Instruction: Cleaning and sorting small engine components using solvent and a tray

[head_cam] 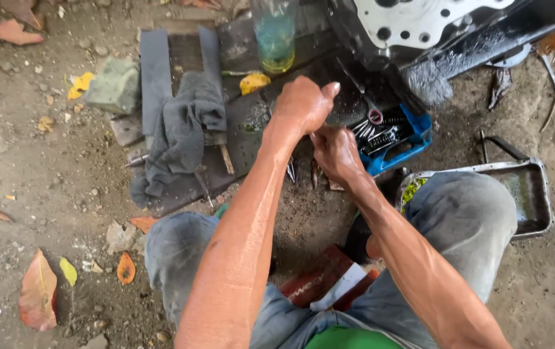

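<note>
Left hand (302, 103) fisted, contents hidden; right hand (334, 152) pinching something small beside blue tray (413, 132) — keep it over the tray

Our left hand (303, 103) is closed in a fist, thumb up, over the dark board on the ground; whatever it grips is hidden inside the fist. Our right hand (335, 152) sits just below and touching it, fingers curled around something small we can't make out. Nearest things: a blue plastic tray (413, 132) just right of the hands, lying flat and tilted to the view, full of coiled metal valve springs (381, 132) and small dark parts. A few thin metal pins (290, 171) lie on the dirt directly under the hands, greasy and dark.
</note>
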